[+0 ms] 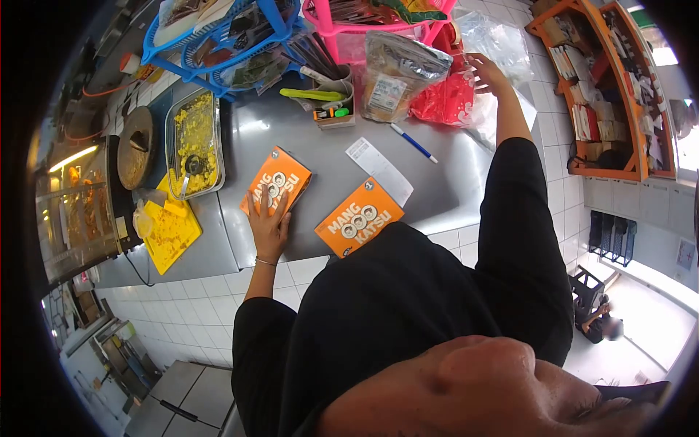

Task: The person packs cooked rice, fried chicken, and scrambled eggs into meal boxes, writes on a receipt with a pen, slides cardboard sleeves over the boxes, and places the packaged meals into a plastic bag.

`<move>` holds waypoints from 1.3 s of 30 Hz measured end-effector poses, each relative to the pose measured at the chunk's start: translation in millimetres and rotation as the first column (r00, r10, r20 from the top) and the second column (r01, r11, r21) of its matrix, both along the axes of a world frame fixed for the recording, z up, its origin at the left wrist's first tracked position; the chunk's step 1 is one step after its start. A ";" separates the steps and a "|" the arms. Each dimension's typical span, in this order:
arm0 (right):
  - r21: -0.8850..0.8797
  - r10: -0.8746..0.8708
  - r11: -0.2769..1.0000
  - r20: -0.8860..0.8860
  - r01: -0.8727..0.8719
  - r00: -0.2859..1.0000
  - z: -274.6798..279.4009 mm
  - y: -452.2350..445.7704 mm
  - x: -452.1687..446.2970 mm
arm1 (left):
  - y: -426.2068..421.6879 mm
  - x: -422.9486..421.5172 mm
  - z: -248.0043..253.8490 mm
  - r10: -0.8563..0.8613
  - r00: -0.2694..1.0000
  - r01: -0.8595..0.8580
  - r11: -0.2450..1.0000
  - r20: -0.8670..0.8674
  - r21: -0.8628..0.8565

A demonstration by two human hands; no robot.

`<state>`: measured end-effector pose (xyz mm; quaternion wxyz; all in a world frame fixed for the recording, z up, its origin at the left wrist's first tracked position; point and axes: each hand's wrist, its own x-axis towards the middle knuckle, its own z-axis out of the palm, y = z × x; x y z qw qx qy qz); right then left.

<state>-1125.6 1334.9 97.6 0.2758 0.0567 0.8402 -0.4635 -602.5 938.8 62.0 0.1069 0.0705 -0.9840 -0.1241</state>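
Observation:
My left hand [269, 222] rests with spread fingers on the lower part of an orange box [279, 175] printed in white. A second orange box [360, 217] lies to its right at the table's near edge, partly over a white paper slip [380, 171]. My right hand [486, 74] is stretched out at the back right, fingers apart, beside a red plastic bag [450, 98] and clear plastic [495, 47]. Whether its fingertips touch the plastic cannot be made out. A blue pen [413, 143] lies between the slip and the bags.
Left on the metal table [251, 127] are a glass dish of yellow food [196, 146] and a yellow board [172, 233]. Behind stand blue baskets [218, 62], a pink basket [342, 33], a pen holder [337, 109] and a packaged pouch [393, 80]. A person [601, 324] is far right.

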 end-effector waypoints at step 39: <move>-0.424 0.454 0.801 -0.031 -0.423 0.891 -18.4 -244.4 403.8 | -12.3 11.4 -14.5 0.020 0.989 -0.003 0.994 -0.147 0.112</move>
